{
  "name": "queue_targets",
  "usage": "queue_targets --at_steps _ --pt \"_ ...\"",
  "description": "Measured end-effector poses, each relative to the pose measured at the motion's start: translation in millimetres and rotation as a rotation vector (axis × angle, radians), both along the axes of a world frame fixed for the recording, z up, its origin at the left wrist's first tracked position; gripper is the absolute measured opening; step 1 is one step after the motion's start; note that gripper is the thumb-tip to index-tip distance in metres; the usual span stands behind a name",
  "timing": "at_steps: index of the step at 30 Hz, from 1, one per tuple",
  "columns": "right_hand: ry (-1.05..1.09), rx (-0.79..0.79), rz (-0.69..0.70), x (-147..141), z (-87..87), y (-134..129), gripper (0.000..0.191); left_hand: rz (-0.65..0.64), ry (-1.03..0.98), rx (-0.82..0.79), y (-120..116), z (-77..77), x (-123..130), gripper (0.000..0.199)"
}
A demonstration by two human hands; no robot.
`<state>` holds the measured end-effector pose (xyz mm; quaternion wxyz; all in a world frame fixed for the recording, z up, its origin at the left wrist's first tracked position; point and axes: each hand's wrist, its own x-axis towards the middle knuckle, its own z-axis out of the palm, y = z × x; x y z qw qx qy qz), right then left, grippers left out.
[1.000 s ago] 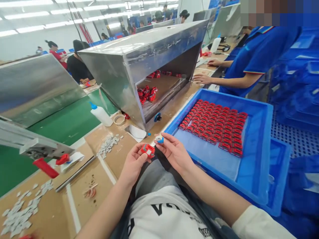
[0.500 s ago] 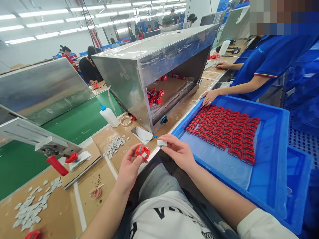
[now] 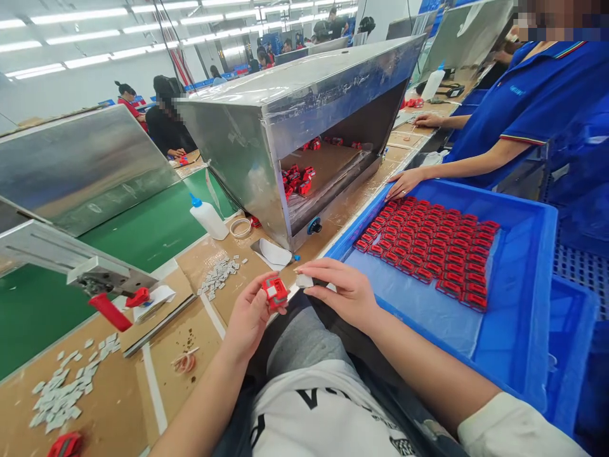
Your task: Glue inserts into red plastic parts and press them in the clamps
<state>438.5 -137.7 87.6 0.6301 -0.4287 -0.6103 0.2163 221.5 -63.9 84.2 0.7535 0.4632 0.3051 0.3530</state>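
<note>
My left hand is closed around a red plastic part with a pale square patch and an opening on its upper side. Just right of it, my right hand pinches a small white piece between thumb and fingers; its exact kind I cannot make out. A small gap separates the white piece from the red part. Beyond my left hand lies a pile of small grey flat pieces on the brown bench. Many similar red parts lie in rows in the blue tray at my right.
A metal hood stands ahead, with red parts inside. Near it are a white squeeze bottle and a tape roll. A red-handled press stands left, more grey pieces nearby. A co-worker's hand touches the tray rim.
The red part has turned in my left hand, so its pale patch shows. My right hand has tilted the white piece and brought it slightly left. The co-worker has shifted posture.
</note>
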Motion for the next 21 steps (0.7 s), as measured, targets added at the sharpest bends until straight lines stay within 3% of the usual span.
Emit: queue_targets --at_steps 3,6,11,21 --pt "-0.079 0.024 0.017 3.5 5.6 0.7 0.028 -0.046 0.040 -0.025 -0.7 -0.1 -2.1 0.062" --pt "-0.070 -0.056 -0.018 0.2 5.6 -0.1 0.028 0.006 0.068 0.046 -0.4 -3.9 -3.0 0.060" --pt "-0.049 -0.101 -0.025 -11.0 -4.4 1.1 0.025 0.074 0.170 0.150 2.6 -8.4 -2.4 0.056" --pt "-0.123 -0.161 -0.045 -12.5 -25.1 -0.8 0.024 0.039 0.301 0.251 -2.7 -7.9 -0.1 0.050"
